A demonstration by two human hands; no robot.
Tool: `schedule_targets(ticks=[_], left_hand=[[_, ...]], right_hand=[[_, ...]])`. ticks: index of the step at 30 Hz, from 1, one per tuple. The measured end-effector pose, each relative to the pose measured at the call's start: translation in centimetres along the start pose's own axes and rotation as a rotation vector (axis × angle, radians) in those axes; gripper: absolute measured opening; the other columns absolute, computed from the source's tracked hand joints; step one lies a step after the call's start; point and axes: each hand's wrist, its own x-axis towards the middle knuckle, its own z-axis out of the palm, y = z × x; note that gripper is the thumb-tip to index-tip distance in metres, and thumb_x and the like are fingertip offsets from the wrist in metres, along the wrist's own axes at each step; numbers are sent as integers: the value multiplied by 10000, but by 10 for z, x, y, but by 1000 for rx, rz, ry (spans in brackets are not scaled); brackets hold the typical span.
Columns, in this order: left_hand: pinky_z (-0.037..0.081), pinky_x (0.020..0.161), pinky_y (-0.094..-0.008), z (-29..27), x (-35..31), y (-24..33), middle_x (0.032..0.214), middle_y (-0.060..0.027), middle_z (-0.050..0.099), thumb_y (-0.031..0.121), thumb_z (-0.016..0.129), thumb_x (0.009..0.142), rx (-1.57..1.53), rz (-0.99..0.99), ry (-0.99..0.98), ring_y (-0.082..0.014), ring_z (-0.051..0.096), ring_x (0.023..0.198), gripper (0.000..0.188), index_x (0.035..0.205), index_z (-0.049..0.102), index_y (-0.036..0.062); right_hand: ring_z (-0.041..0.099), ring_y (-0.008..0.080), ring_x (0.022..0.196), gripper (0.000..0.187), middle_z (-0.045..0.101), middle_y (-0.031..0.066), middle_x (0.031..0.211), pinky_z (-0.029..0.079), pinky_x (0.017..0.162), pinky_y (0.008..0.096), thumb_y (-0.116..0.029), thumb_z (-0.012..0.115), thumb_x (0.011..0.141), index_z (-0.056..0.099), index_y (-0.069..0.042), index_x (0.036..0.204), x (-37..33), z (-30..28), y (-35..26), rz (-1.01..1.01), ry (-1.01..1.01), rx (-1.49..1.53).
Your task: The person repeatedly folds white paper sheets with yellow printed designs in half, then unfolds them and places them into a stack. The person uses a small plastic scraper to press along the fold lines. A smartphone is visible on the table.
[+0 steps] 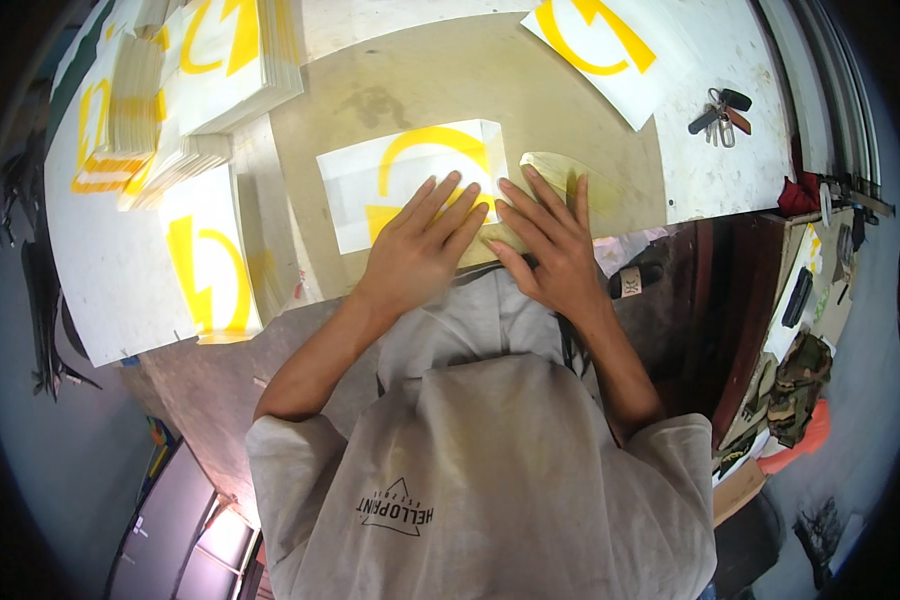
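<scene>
Flat, both hands, left hand (417, 245), right hand (553, 245), no grip, pressing one yellow-printed sheet (410, 180), one key bunch (722, 112)

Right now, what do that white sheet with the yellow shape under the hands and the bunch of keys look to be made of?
The white sheet with the yellow shape looks like thin paper or film with a matte face: it lies flat and its edges look very thin under the left hand and right hand. The bunch of keys looks like shiny metal with dark and reddish-brown, probably plastic, fobs.
</scene>
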Motion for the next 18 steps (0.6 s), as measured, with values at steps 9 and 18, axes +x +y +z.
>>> schedule_targets(ticks=[9,18], left_hand=[[469,1198,-553,-4,-3,-2,1528,-95,611,63,668,847,37,41,-92,-378,529,1457,544,1390,681,51],[393,1254,-550,-11,-3,-1,1609,-101,531,70,625,881,81,54,-209,-372,442,1527,611,1491,590,41]], right_hand=[[480,320,1502,379,642,64,1490,174,1243,745,-290,797,930,745,-74,1237,-1,-1,2,-4,-2,24],[473,318,1508,385,644,64,1487,159,1253,735,-296,798,928,741,-86,1245,-1,1,2,0,5,23]])
